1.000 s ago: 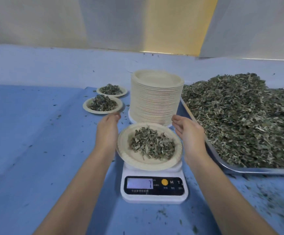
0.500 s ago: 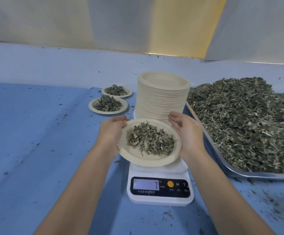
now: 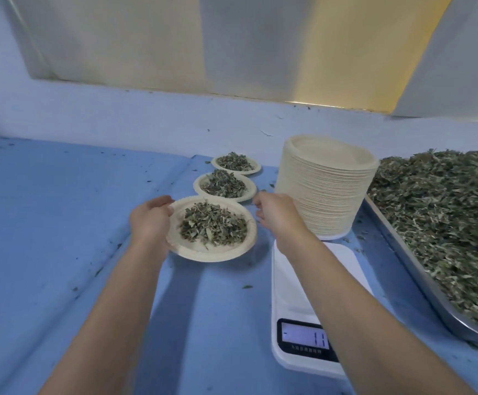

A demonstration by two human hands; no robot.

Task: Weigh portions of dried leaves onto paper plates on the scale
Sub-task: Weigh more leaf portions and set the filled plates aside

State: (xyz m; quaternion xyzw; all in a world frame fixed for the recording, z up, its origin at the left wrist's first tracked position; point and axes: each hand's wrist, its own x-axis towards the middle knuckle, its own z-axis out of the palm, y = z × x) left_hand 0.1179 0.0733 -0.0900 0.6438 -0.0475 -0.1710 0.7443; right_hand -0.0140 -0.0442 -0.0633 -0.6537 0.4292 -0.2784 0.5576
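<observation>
On the blue surface [image 3: 46,223], left of the scale [image 3: 287,275]: one paper plate [image 3: 203,252] carrying a mound of dried leaves [image 3: 213,228], off the weighing platform, roughly level, low at the near end of a row; resting or just short of resting, not determinable. Left grip [image 3: 150,220]: clamped on the plate's left rim, thumb over the edge, fingers beneath, presumably to keep the load flat and spill nothing. Right grip [image 3: 273,215]: fingers loosely curled just beside the right rim; contact with the plate, and so clamped or apart, not determinable. Behind the plate, in line toward the wall: nearer filled plate [image 3: 200,187] and farther filled plate [image 3: 257,168], each with a similar mound, likely finished portions lined up to leave the scale free. Scale platform: bare, crossed by the right forearm; display [image 3: 303,336] lit, digits partly hidden, not read. Behind the scale, close to its far edge: tall stack of empty plates [image 3: 323,195], within easy reach for the next blank. At the right: metal tray [image 3: 420,276] heaped with loose leaves [image 3: 446,209], supply kept on the scooping side. Step judged: setting aside a weighed portion; next, a fresh plate onto the platform. Risk: tilting the thin plate on release, scattering leaves.
</observation>
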